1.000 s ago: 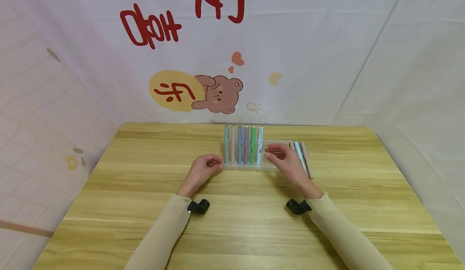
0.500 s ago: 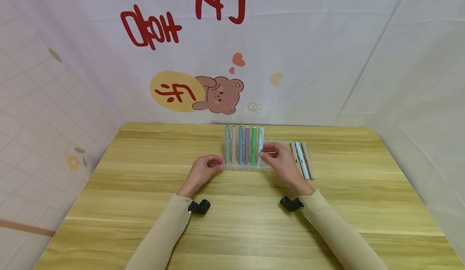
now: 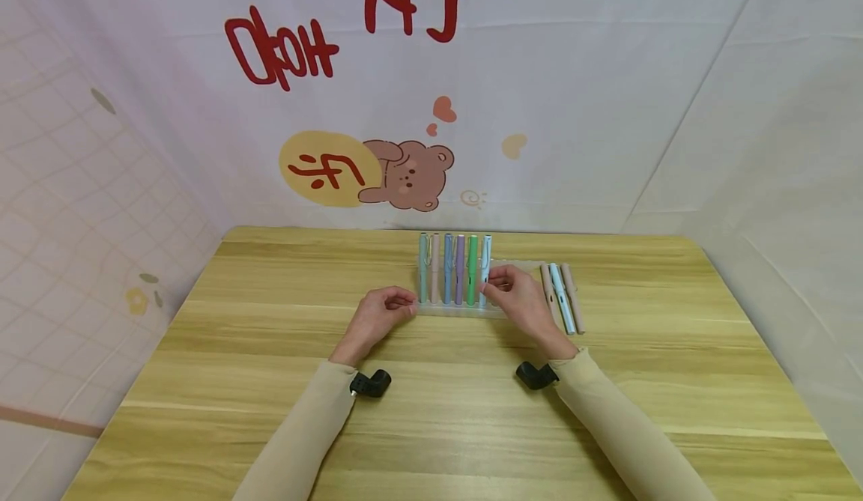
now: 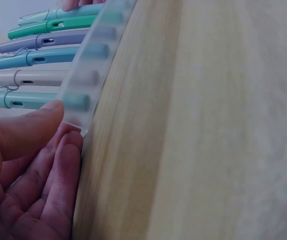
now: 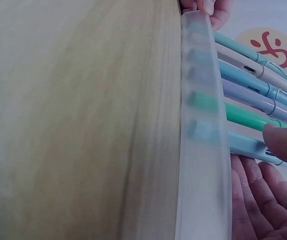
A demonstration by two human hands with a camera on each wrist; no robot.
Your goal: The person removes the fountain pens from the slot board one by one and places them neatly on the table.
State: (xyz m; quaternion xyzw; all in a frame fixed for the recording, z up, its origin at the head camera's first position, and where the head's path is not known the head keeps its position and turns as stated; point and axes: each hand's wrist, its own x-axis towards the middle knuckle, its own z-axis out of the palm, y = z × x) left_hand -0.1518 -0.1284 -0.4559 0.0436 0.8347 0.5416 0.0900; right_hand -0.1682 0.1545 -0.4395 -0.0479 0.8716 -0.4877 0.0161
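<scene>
A frosted clear pen holder (image 3: pixel 445 311) stands on the table, with several capped pens upright in a row in its left part. My left hand (image 3: pixel 381 315) pinches the holder's left end, its thumb beside the teal pen (image 4: pixel 33 100) in the left wrist view. At the right of the row, my right hand (image 3: pixel 524 300) holds the light blue pen (image 3: pixel 487 250) between thumb and fingers, and the pen's lower end sits in the holder. Beside it come the green pen (image 3: pixel 473 250), the purple pen (image 3: pixel 461 261), a blue pen (image 3: pixel 448 261) and a pale pink pen (image 3: pixel 435 261).
To the right of the holder lie two pinkish-brown pens (image 3: pixel 573 299) with a light blue pen (image 3: pixel 562 299) between them. The wooden table (image 3: pixel 458 426) meets a printed white cloth wall (image 3: pixel 566 111) at the back.
My right hand has moved left from beside the row to the light blue pen and taken hold of it. My left hand has stayed at the holder's end.
</scene>
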